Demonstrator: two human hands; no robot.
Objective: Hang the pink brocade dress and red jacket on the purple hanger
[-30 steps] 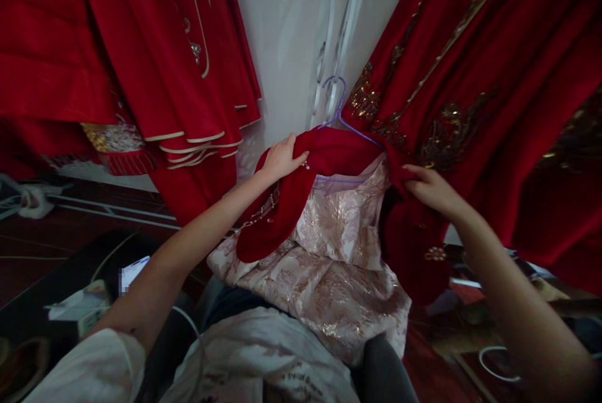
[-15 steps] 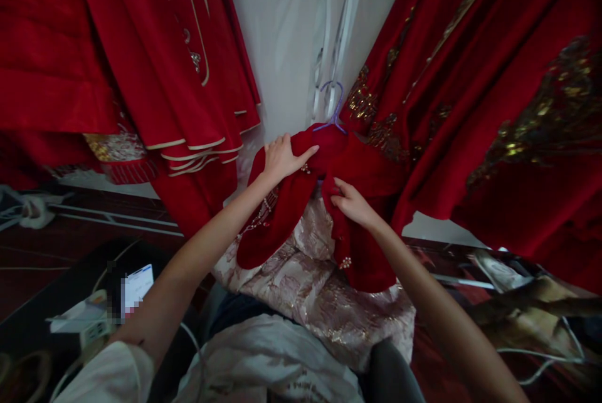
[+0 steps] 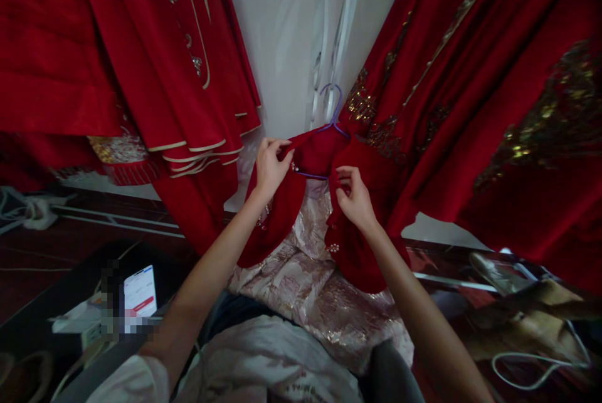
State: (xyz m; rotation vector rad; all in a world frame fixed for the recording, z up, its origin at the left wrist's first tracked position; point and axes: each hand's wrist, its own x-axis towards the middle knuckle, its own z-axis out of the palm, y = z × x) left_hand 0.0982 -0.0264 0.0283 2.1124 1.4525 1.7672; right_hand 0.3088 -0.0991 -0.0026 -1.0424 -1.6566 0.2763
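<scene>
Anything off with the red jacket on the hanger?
The red jacket hangs open on the purple hanger: left hand and right hand each pinch a front edge, the pale brocade garment showing between. No tear or stain visible.

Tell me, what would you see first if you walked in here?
The red robes with gold trim, hanging on both sides, catch the eye first. In the middle, the left hand and right hand each pinch an edge of a red jacket on a purple hanger. Under the jacket hangs a shiny pale dress.
</scene>
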